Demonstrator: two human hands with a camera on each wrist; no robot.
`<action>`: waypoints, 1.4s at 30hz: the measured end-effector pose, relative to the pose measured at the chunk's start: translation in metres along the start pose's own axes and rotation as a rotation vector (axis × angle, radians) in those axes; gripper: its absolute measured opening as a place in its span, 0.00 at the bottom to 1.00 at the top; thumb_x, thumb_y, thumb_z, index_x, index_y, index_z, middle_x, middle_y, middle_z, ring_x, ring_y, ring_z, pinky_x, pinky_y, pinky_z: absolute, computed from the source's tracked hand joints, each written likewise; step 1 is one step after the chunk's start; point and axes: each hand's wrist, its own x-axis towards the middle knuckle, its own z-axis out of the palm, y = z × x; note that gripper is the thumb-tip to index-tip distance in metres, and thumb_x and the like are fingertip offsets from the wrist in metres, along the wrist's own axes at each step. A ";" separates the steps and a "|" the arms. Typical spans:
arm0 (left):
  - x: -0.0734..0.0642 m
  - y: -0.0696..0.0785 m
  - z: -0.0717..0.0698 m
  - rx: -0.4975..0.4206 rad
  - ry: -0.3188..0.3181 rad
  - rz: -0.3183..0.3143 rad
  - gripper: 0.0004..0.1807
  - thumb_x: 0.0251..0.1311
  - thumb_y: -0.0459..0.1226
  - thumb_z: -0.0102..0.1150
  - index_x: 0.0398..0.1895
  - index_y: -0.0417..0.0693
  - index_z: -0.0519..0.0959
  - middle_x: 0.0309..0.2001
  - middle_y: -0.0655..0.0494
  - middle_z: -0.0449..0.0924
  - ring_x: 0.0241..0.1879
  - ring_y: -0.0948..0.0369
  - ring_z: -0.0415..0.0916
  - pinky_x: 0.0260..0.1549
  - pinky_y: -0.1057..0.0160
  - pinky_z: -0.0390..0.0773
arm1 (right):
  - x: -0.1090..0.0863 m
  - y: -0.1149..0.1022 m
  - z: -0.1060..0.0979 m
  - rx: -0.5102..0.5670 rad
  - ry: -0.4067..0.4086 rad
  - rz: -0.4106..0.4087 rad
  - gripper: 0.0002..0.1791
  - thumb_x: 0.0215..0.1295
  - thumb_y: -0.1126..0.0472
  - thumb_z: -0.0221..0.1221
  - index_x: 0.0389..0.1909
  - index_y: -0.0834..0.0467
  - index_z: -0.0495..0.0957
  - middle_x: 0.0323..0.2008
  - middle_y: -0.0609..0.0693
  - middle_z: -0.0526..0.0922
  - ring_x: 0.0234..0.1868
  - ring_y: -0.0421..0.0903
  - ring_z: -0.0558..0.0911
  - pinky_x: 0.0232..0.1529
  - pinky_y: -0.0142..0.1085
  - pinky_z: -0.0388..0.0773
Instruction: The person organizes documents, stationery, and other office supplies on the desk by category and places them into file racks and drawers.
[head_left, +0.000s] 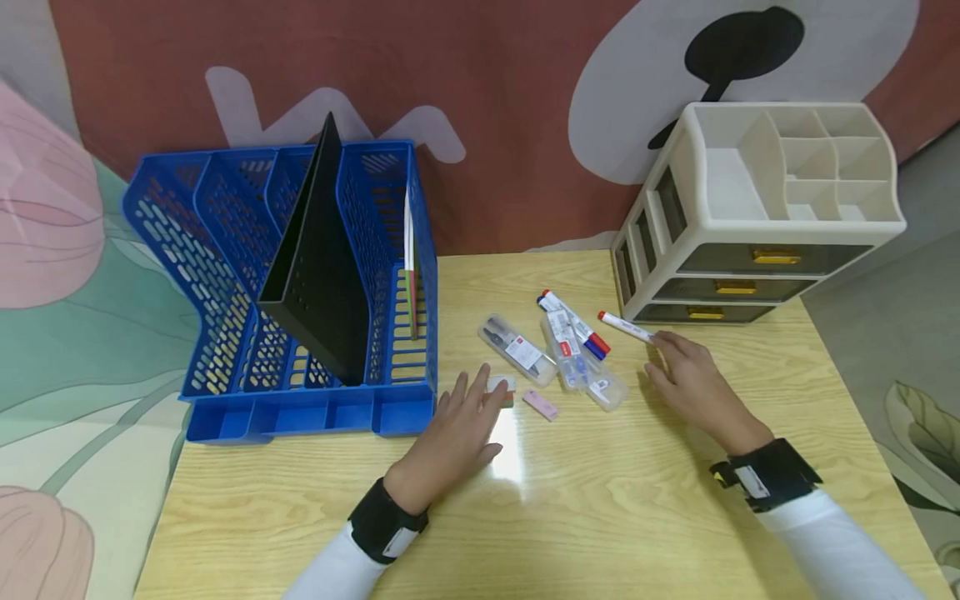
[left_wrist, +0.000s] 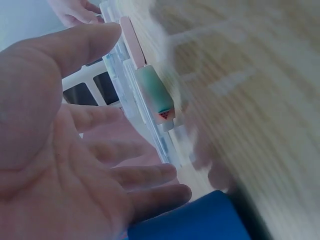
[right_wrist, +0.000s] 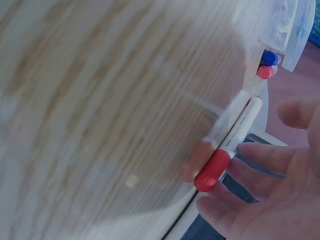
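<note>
Marker (head_left: 626, 326) at right hand (head_left: 701, 387), 2 more markers (head_left: 579, 322) nearby, 3 drawers (head_left: 735, 288)

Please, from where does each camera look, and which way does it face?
Head: on the head, facing forward and down at the table; left hand, right hand, sleeves show.
Left wrist: on that wrist, facing past the left hand to the pink eraser; right hand beyond.
Right wrist: on that wrist, facing a marker; only the right hand shows.
Head and right wrist share the marker.
</note>
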 end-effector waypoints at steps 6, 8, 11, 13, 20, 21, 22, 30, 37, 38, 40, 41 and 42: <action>-0.005 -0.001 0.005 0.027 0.007 0.021 0.45 0.57 0.52 0.65 0.74 0.49 0.56 0.75 0.35 0.50 0.70 0.33 0.49 0.62 0.34 0.64 | 0.001 -0.008 0.002 0.015 -0.030 0.027 0.25 0.66 0.63 0.57 0.60 0.75 0.70 0.59 0.74 0.71 0.56 0.73 0.69 0.54 0.67 0.67; -0.006 -0.001 0.008 0.046 0.017 0.029 0.46 0.55 0.53 0.66 0.74 0.51 0.57 0.75 0.35 0.51 0.70 0.33 0.50 0.61 0.34 0.65 | 0.001 -0.013 0.002 0.025 -0.063 0.051 0.26 0.68 0.62 0.55 0.61 0.75 0.69 0.60 0.74 0.69 0.56 0.73 0.67 0.54 0.68 0.67; -0.009 0.000 0.011 0.076 0.025 0.048 0.49 0.54 0.56 0.65 0.75 0.50 0.56 0.75 0.35 0.52 0.70 0.33 0.50 0.60 0.34 0.67 | 0.003 -0.018 0.004 0.044 -0.101 0.070 0.26 0.69 0.61 0.54 0.62 0.74 0.68 0.62 0.73 0.68 0.57 0.71 0.66 0.54 0.67 0.67; -0.012 0.001 0.014 0.085 0.027 0.061 0.51 0.52 0.59 0.64 0.76 0.49 0.54 0.75 0.35 0.51 0.70 0.33 0.50 0.60 0.34 0.67 | 0.004 -0.022 0.005 0.056 -0.122 0.077 0.27 0.70 0.60 0.54 0.63 0.73 0.67 0.63 0.72 0.67 0.57 0.70 0.66 0.55 0.66 0.68; -0.019 0.000 0.019 0.076 0.069 0.102 0.59 0.46 0.68 0.60 0.76 0.48 0.53 0.76 0.35 0.49 0.70 0.33 0.49 0.59 0.35 0.68 | 0.009 -0.029 0.009 0.081 -0.168 0.077 0.30 0.72 0.56 0.52 0.67 0.71 0.64 0.66 0.70 0.64 0.61 0.68 0.64 0.59 0.65 0.66; -0.021 0.000 0.020 0.073 0.080 0.108 0.59 0.45 0.69 0.59 0.76 0.48 0.53 0.76 0.35 0.49 0.70 0.33 0.49 0.59 0.34 0.68 | 0.010 -0.030 0.009 0.081 -0.170 0.077 0.30 0.72 0.56 0.52 0.67 0.71 0.64 0.67 0.70 0.64 0.62 0.67 0.64 0.60 0.65 0.66; -0.022 0.000 0.020 0.068 0.091 0.113 0.60 0.44 0.69 0.59 0.76 0.47 0.53 0.75 0.35 0.49 0.70 0.33 0.49 0.59 0.34 0.68 | 0.011 -0.030 0.010 0.083 -0.173 0.076 0.30 0.72 0.55 0.52 0.67 0.71 0.63 0.67 0.70 0.64 0.62 0.67 0.64 0.60 0.65 0.66; -0.028 -0.003 0.023 0.034 0.145 0.113 0.63 0.45 0.68 0.60 0.76 0.39 0.49 0.76 0.33 0.46 0.71 0.35 0.47 0.65 0.39 0.63 | 0.015 -0.038 0.011 0.112 -0.174 0.038 0.31 0.72 0.56 0.52 0.68 0.72 0.62 0.69 0.71 0.62 0.64 0.68 0.62 0.62 0.65 0.64; -0.033 -0.006 0.025 -0.057 0.158 0.093 0.63 0.48 0.64 0.62 0.77 0.38 0.43 0.76 0.33 0.43 0.74 0.41 0.44 0.68 0.45 0.61 | 0.018 -0.042 0.011 0.151 -0.177 0.060 0.31 0.71 0.55 0.52 0.69 0.69 0.62 0.70 0.69 0.61 0.65 0.68 0.61 0.62 0.66 0.64; -0.034 -0.006 0.025 -0.074 0.160 0.086 0.63 0.48 0.64 0.62 0.77 0.39 0.43 0.76 0.33 0.43 0.74 0.42 0.44 0.67 0.45 0.62 | 0.018 -0.042 0.010 0.160 -0.165 0.064 0.31 0.71 0.56 0.52 0.69 0.68 0.62 0.70 0.69 0.62 0.66 0.68 0.61 0.62 0.66 0.63; -0.035 -0.007 0.025 -0.103 0.157 0.065 0.63 0.49 0.63 0.63 0.77 0.40 0.42 0.76 0.33 0.43 0.74 0.44 0.44 0.66 0.45 0.64 | 0.017 -0.041 0.008 0.179 -0.131 0.074 0.29 0.71 0.57 0.53 0.67 0.68 0.64 0.69 0.69 0.63 0.66 0.68 0.61 0.62 0.67 0.62; -0.036 -0.007 0.025 -0.114 0.154 0.056 0.62 0.50 0.62 0.63 0.77 0.40 0.42 0.76 0.33 0.42 0.74 0.44 0.44 0.66 0.45 0.65 | 0.017 -0.039 0.006 0.196 -0.111 0.085 0.28 0.70 0.58 0.53 0.67 0.67 0.64 0.68 0.69 0.64 0.66 0.68 0.61 0.62 0.67 0.62; -0.037 -0.007 0.025 -0.121 0.151 0.046 0.62 0.50 0.62 0.63 0.78 0.41 0.41 0.77 0.34 0.41 0.74 0.44 0.44 0.65 0.45 0.65 | 0.016 -0.038 0.004 0.209 -0.092 0.092 0.27 0.71 0.58 0.53 0.66 0.67 0.65 0.67 0.69 0.65 0.66 0.68 0.62 0.62 0.68 0.62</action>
